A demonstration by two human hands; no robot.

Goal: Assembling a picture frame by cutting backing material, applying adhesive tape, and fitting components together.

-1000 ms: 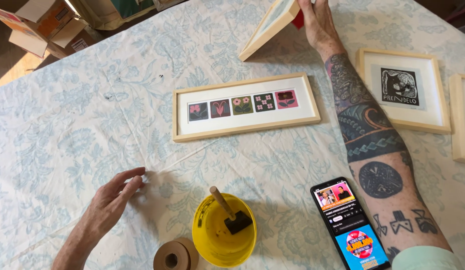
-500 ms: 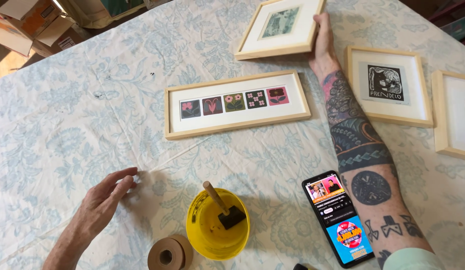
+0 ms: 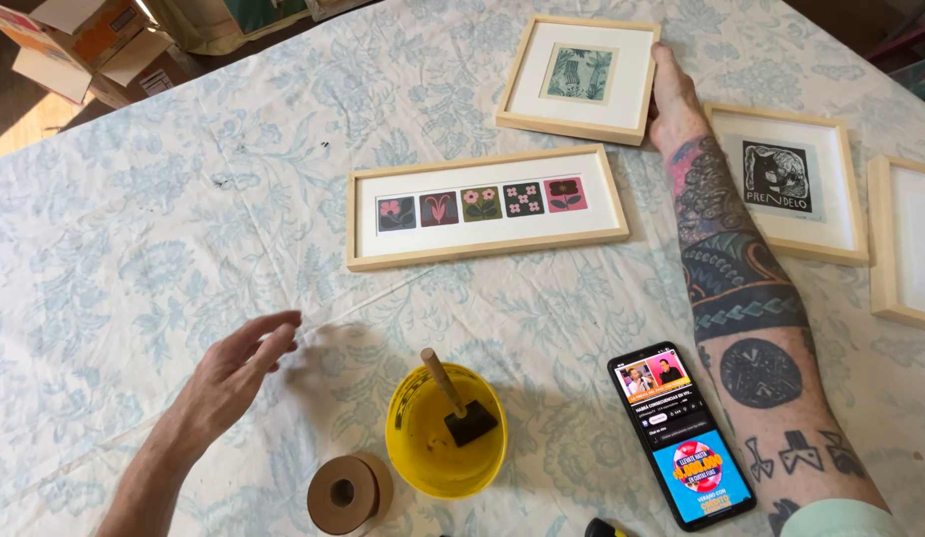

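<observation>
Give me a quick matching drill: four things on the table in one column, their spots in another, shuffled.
Things:
1. small square frame
2. long frame
3. yellow bowl
4. phone

Places:
A. holds a foam brush
B. beside the right forearm
C. middle of the cloth, five small prints in a row
D. touched by the right hand

Pairs: 1-D, 2-C, 3-A, 4-B.

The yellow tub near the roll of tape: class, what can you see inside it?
Inside the yellow tub a foam brush leans, its wooden handle over the rim, its black head on the bottom. What lies under the head is hidden.
</observation>
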